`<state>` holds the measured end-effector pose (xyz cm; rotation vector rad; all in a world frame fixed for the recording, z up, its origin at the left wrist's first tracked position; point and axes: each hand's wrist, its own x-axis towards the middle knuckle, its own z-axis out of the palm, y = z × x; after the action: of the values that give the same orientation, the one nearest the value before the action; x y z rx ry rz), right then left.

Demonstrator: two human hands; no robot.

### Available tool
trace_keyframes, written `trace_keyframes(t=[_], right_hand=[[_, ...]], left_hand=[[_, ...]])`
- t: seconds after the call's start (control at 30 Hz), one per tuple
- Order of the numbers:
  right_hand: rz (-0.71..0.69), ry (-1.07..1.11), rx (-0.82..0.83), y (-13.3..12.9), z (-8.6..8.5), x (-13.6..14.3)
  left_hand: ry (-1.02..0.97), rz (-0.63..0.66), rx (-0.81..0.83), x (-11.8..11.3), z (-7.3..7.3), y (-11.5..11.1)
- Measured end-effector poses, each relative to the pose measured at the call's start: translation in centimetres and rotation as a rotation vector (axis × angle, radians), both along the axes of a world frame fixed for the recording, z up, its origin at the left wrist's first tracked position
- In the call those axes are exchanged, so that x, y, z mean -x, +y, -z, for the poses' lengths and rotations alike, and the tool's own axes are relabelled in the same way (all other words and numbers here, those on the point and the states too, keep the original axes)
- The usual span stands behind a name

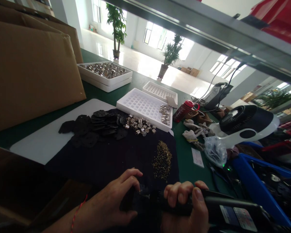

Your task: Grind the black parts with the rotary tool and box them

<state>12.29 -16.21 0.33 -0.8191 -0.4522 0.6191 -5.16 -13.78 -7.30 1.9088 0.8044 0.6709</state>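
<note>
A green desk (185, 158) fills the space before the worker. Taking clock hours from the hands, a big cardboard box (31, 71) walls off ten o'clock. A dark cloth (128, 155) lies beneath the work; a black-and-white appliance (247, 124) stands at two, and a loaded blue bin (247, 178) crowds three. At eleven are stacked white trays (104, 84) heaped with metal parts; at twelve, a pocketed white tray (142, 103); at one, a red bottle (181, 112). The black power tool (215, 205) is low over the near edge of the cloth, bearing a pale label (237, 216) whose print I can't read. Its long axis runs nearly level, tip towards nine, tail sloping towards four. The grip of the right hand (184, 197) is wrapped firmly round its body. The grip of the left hand (113, 194) curves with thumb and fingers apart, just beside the tip; whether it has hold of something dark there, I can't tell. Dark flat plates (106, 124) lie at eleven, silver cylinders (139, 124) at twelve, tiny brass-coloured pieces (163, 160) at one.
</note>
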Motion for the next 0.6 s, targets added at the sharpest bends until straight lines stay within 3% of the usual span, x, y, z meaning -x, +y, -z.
trace_keyframes(t=[0.6], right_hand=[[0.011,0.043,0.022,-0.15,-0.23,0.02]], left_hand=[[-0.002,0.025,-0.036,-0.05,0.12,0.11]])
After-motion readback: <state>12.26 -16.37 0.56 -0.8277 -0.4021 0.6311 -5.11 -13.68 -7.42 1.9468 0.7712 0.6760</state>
